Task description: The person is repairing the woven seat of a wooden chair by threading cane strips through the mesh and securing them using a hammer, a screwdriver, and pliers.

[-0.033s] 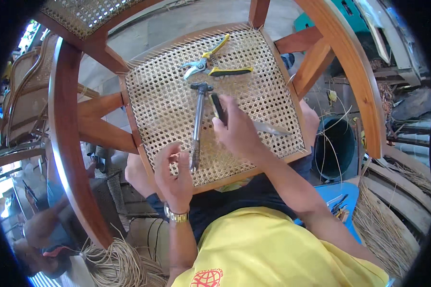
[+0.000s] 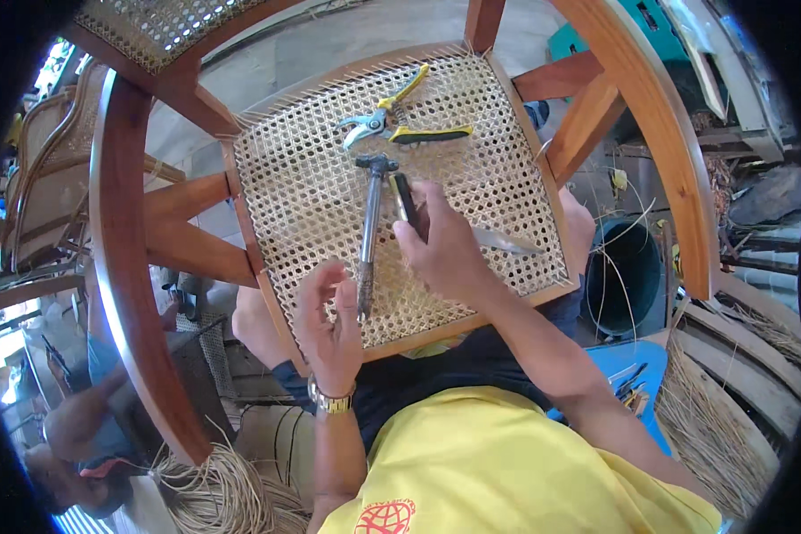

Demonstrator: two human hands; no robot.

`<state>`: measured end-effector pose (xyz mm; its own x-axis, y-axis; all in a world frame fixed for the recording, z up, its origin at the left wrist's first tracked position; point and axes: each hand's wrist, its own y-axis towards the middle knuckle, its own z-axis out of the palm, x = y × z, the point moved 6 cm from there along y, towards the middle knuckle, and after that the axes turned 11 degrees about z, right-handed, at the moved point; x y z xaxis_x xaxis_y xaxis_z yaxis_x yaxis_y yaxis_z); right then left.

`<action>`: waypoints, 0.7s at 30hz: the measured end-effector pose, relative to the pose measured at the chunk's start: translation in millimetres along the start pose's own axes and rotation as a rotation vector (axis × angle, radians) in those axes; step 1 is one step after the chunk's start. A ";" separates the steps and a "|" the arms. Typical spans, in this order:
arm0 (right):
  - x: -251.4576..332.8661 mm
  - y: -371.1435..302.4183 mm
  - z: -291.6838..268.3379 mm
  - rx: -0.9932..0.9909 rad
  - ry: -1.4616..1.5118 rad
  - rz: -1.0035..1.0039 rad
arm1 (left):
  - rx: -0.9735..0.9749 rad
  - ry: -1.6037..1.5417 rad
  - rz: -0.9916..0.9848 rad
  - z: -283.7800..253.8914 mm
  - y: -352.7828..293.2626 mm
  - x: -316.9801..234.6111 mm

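A woven cane seat panel (image 2: 303, 196) in a wooden frame lies before me, over my lap. My right hand (image 2: 449, 249) is closed round a black-and-yellow tool handle (image 2: 403, 198). A pale metal blade (image 2: 507, 240) shows beyond that hand; whether it belongs to the handle I cannot tell. Beside the lower end of a metal hammer (image 2: 370, 222) is my left hand (image 2: 327, 316), half curled, thumb and fingers apart, holding nothing. The hammer lies on the cane, head away from me. Farther up the panel rest pruning shears (image 2: 392, 116) with yellow-and-black handles, jaws spread.
Curved wooden chair legs (image 2: 120, 249) rise on both sides of the panel. At the right stand a dark bucket (image 2: 623, 276) and a blue stool (image 2: 627, 360) bearing small tools. Cane strands lie in bundles (image 2: 227, 489) at lower left and at right. Another person (image 2: 80, 436) sits at left.
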<state>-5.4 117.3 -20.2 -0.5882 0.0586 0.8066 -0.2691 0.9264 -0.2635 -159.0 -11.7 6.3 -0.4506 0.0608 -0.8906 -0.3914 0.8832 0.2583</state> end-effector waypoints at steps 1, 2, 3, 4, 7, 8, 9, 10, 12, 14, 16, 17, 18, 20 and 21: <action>8.4 -8.6 -8.4 0.149 0.225 0.081 | 0.008 -0.008 -0.002 10.7 2.5 -3.0; 25.7 -18.1 -10.8 0.206 0.327 -0.039 | -0.096 -0.379 -0.201 21.9 2.0 1.4; 26.4 -16.5 -7.4 0.192 0.327 -0.027 | -0.200 -0.746 -0.405 35.7 -1.2 1.7; 43.1 -17.1 -8.8 0.102 0.266 -0.239 | -0.288 -0.828 -0.491 38.6 1.0 -11.0; 44.3 0.6 -3.8 -0.085 0.119 -0.237 | -0.064 -0.654 -0.640 16.6 -8.8 12.0; 36.9 12.6 6.6 0.019 -0.058 -0.063 | -0.186 -0.633 -0.595 13.3 -9.8 12.1; 27.9 19.8 17.1 0.124 -0.230 0.114 | -0.171 -0.642 -0.595 12.3 -11.3 9.3; 21.5 22.9 27.7 0.108 -0.234 0.127 | -0.196 -0.568 -0.544 2.7 -9.2 5.5; 19.6 23.4 48.3 -0.170 -0.225 -0.121 | -0.219 -0.491 -0.486 -13.6 -9.6 6.2; 19.3 25.6 53.3 -0.220 -0.235 -0.132 | -0.324 -0.606 -0.316 -21.8 -5.2 0.8; 5.4 26.3 46.3 -0.296 -0.099 -0.152 | -0.268 -0.574 -0.305 -15.6 -1.4 -8.5; 16.6 23.8 33.5 -0.290 -0.093 -0.161 | -0.245 -0.532 -0.289 -21.7 1.2 -16.5; 16.5 23.9 23.1 -0.082 0.083 -0.087 | -0.248 -0.549 -0.292 -24.7 4.2 -21.2; 17.0 2.2 -15.4 0.172 0.350 -0.035 | -0.254 -0.544 -0.256 -19.1 15.7 -32.6; 13.6 -14.6 -36.3 0.224 0.444 -0.065 | -0.266 -0.541 -0.222 -15.6 22.2 -36.7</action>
<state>18.3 118.1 13.8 -0.1964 0.2017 0.9595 -0.4804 0.8333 -0.2735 -163.7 -1.6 50.6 0.1048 0.1774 -0.9785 -0.6461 0.7602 0.0687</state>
